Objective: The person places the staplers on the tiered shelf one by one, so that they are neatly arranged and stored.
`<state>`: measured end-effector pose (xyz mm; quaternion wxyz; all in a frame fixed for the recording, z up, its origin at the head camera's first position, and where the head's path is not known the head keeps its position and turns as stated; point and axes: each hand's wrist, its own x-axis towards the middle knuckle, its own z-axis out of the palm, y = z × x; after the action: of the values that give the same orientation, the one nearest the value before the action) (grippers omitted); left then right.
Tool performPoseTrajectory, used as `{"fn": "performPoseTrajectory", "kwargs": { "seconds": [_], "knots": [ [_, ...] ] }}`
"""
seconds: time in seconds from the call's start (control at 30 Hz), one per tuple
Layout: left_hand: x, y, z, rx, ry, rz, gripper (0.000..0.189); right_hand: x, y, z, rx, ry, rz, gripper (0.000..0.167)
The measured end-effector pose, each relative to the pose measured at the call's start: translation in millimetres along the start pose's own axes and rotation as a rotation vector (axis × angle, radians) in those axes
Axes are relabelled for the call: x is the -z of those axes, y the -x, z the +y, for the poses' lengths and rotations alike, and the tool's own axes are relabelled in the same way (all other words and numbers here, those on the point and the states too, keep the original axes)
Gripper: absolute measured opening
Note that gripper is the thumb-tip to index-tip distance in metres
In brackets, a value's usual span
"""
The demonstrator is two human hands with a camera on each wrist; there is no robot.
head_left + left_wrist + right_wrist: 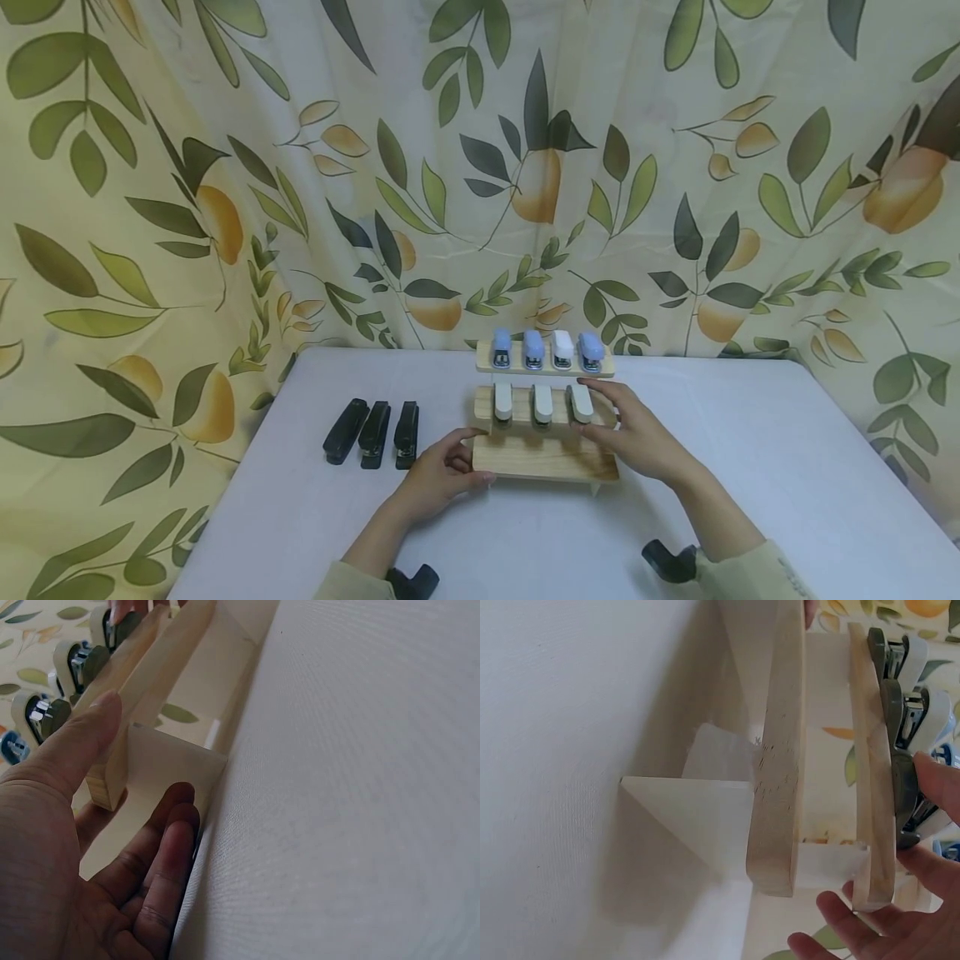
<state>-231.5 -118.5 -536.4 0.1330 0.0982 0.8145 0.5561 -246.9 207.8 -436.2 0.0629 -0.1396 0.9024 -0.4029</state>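
My left hand (pixel 437 481) grips the left end of the lowest board of a tiered wooden stand (pixel 543 462), thumb at the board's front edge. In the left wrist view, its last fingers curl beside the stand's pale side support (pixel 169 754). My right hand (pixel 647 433) pinches a small white stapler (pixel 580 403) at the right end of the middle board, between thumb and forefinger. Its dark base (pixel 904 791) lies against the board in the right wrist view. Two more white staplers, one at left (pixel 502 402) and one in the middle (pixel 542 404), stand beside it.
On the top board (pixel 486 357) are several small staplers, blue ones (pixel 533 348) and a white one (pixel 562 348). Black staplers (pixel 387 435) lie in a row on the white table (pixel 300 533), left of the stand. A leaf-patterned curtain (pixel 480 167) hangs behind.
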Motion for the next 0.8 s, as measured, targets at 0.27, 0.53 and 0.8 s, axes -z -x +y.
{"fn": "performPoseTrajectory", "kwargs": {
  "seconds": [0.27,0.53,0.8],
  "knots": [
    [0.0,0.2,0.7,0.019,0.010,-0.004,0.066,-0.9,-1.0,2.8,-0.021,-0.003,-0.006,0.077],
    [-0.6,0.4,1.5,0.015,0.006,-0.007,0.065,0.3,2.9,5.3,-0.032,-0.036,0.024,0.078],
    [-0.5,0.7,1.7,0.012,-0.001,0.004,0.064,2.6,8.2,6.6,0.008,-0.072,0.039,0.078]
  ]
}}
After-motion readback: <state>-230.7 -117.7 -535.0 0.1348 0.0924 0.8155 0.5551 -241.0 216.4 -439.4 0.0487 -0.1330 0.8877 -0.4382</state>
